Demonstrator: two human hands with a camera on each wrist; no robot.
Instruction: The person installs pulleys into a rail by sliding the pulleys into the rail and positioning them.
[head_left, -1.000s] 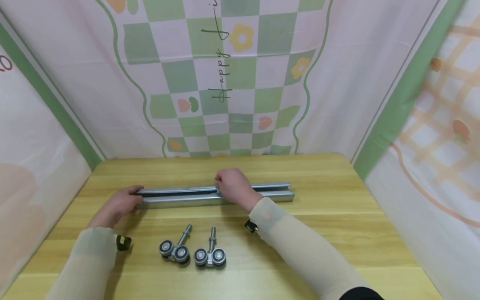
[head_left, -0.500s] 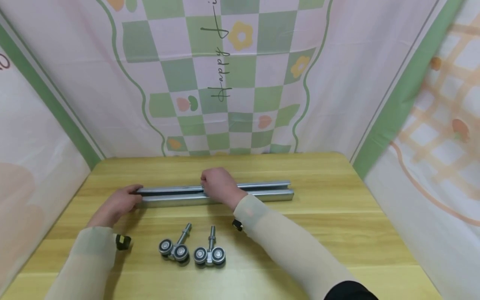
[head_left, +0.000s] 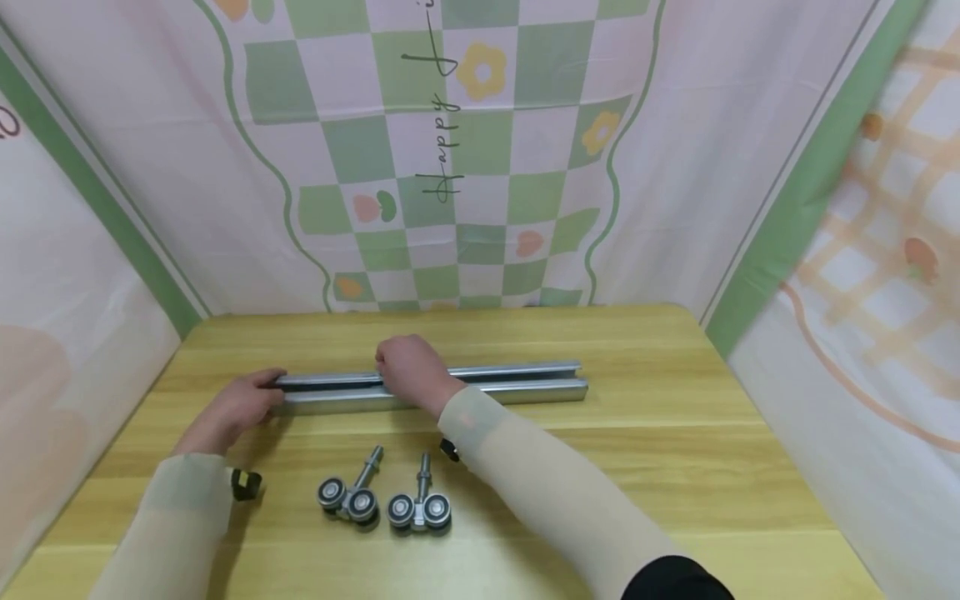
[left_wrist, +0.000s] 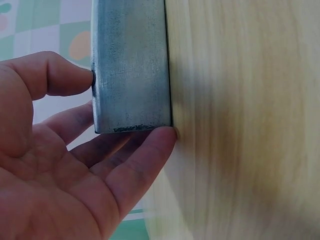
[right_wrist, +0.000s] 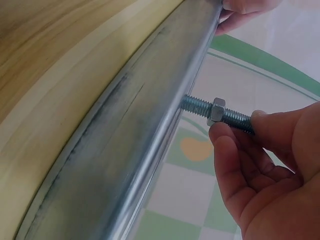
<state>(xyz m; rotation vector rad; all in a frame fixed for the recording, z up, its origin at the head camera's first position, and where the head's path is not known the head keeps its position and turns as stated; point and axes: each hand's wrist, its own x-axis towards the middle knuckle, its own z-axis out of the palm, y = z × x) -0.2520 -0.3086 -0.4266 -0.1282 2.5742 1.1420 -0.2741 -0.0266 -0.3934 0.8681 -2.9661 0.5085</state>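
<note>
Head view, at the left: the person's left hand (head_left: 236, 404) grips one end of a long, silvery metal channel rail (head_left: 525, 390), thumb at one lip and fingertips curled at the end. The rail lies slot upward on the yellow wood-grain table (head_left: 697, 467), roughly parallel to the back edge and starting in from the left edge. That grip takes in little metal, so a sideways tug could skid the rail, and anything running to this end could nip the fingertips.

Next, in front of the rail, come two loose grey steel trolleys with dark-rimmed wheels and threaded stems, the left trolley (head_left: 350, 502) with its stem slanting and the right trolley (head_left: 419, 515) with its stem pointing at the back edge. They stand just beside each other; a brush from the pale cream right sleeve (head_left: 551, 479) might knock or roll them.

Above the rail, the right hand (head_left: 411, 367) pinches the tip of a silvery threaded stud (right_wrist: 197, 105) carrying a hex nut (right_wrist: 216, 111). Its lower end is hidden in the slot, so whether wheels sit below is only a fair guess. Tilting it could bind it against the lips.

Farthest right, the rail's other end lies unheld; an uneven push could swing it across the table.
</note>
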